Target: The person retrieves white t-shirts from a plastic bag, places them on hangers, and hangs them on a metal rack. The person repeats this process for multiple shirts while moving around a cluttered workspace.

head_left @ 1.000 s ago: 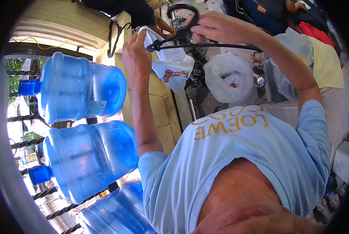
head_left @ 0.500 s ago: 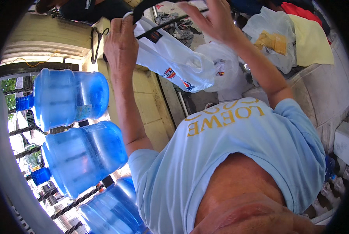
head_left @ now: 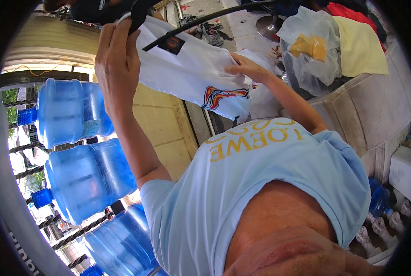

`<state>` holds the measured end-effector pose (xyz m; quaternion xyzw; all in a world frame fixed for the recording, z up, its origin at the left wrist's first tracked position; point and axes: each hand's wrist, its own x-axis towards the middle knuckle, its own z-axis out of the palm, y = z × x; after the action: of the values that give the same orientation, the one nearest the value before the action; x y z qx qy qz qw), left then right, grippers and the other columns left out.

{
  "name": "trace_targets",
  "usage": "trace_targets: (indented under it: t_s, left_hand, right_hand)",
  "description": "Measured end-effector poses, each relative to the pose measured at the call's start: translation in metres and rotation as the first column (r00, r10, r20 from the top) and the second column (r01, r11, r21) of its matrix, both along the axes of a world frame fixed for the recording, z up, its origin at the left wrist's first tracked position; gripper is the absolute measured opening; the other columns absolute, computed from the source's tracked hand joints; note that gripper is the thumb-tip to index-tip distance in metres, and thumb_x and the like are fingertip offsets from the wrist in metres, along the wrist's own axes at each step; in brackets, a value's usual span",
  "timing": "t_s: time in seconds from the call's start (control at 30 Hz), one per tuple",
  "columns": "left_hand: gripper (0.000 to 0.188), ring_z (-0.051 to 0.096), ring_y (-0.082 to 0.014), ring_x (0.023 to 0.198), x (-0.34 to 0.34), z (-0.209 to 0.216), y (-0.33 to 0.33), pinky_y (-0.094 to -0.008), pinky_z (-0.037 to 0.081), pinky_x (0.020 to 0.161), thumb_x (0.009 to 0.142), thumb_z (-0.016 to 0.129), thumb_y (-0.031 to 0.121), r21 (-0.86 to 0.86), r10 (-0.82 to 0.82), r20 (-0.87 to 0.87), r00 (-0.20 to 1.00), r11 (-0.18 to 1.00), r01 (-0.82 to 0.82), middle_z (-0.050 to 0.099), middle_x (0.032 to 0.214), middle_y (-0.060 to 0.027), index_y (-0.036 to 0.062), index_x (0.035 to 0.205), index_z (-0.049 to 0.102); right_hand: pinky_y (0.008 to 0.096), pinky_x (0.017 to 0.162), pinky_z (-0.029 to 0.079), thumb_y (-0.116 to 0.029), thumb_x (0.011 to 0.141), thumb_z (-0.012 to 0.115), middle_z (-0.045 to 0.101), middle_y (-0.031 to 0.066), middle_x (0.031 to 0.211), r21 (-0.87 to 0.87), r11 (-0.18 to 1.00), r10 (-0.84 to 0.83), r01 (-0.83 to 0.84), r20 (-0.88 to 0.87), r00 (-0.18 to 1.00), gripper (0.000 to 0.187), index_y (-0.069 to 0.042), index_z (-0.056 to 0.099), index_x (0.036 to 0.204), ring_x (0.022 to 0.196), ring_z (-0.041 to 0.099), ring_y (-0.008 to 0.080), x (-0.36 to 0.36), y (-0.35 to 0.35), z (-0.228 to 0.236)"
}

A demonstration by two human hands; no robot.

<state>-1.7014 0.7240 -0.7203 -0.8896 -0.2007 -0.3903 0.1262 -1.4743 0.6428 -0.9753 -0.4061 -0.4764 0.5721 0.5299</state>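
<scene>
A white shirt (head_left: 182,69) with a dark neck label and a red, orange and black flame-like print stretches between my two hands at the top of the view. My left hand (head_left: 118,64) is closed at its left end, gripping a black hanger (head_left: 205,19) together with the shirt's edge. One long arm of the hanger runs over the shirt toward the upper right. My right hand (head_left: 249,68) pinches the shirt's right side above the print, its fingers partly behind the cloth.
Blue water jugs (head_left: 60,112) lie stacked on a rack at my left, beside a low cream wall (head_left: 157,117). At the right, a clear plastic bag (head_left: 306,60) with a brown-taped piece and a pale yellow cloth (head_left: 359,48) rest on a grey seat (head_left: 371,108).
My right hand has come down from the hanger's upper end to the shirt's right side. My left hand has shifted left, and the shirt is spread wider with its print showing more.
</scene>
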Motion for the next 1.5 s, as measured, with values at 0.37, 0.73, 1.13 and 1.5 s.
trace_targets:
  t_s: [0.37,0.73,1.13,1.5]
  left_hand:
    - [0.022,0.059,-0.0332,0.075,-0.072,-0.026,-0.01,-0.0417,0.045,0.063,0.087,0.059,-0.001,-0.071,0.257,-0.123,0.959,0.961,-0.267,0.056,0.09,-0.0139,0.0016,0.108,0.061]
    - [0.027,0.06,-0.0294,0.081,-0.1,-0.066,0.005,-0.0398,0.047,0.069,0.081,0.062,0.001,-0.073,0.401,-0.282,0.872,0.897,-0.436,0.058,0.094,-0.009,0.0052,0.107,0.063]
    - [0.024,0.061,-0.0326,0.084,-0.108,-0.084,0.013,-0.0398,0.047,0.07,0.083,0.061,0.0,-0.207,0.341,0.019,0.94,0.921,-0.33,0.06,0.096,-0.0129,0.0019,0.107,0.064]
    - [0.025,0.06,-0.0391,0.089,-0.107,0.013,-0.002,-0.0504,0.046,0.082,0.091,0.061,0.012,-0.093,0.272,0.016,0.962,0.959,-0.269,0.064,0.097,-0.0247,-0.0055,0.109,0.063]
  right_hand:
    - [0.0306,0.071,0.049,-0.005,0.079,0.062,0.056,0.0085,0.078,0.527,0.841,-0.444,0.122,0.543,0.713,0.024,-0.004,0.061,0.103,0.076,0.058,0.0183,0.052,0.075,0.05]
    - [0.0324,0.053,0.035,-0.004,0.073,0.056,0.045,0.0083,0.061,0.445,0.857,-0.299,-0.259,0.84,0.453,0.008,-0.002,0.05,0.078,0.056,0.042,0.0174,0.026,0.104,0.12]
    - [0.0295,0.088,0.047,-0.003,0.085,0.066,0.062,0.0081,0.105,0.694,0.617,-0.286,-0.372,0.638,0.715,0.007,-0.003,0.066,0.092,0.095,0.061,0.0171,0.02,0.111,0.135]
    - [0.0361,0.075,0.048,-0.01,0.077,0.073,0.064,0.009,0.095,0.753,0.614,-0.366,-0.235,0.536,0.761,0.024,-0.007,0.062,0.098,0.09,0.062,0.0251,-0.005,0.101,0.218]
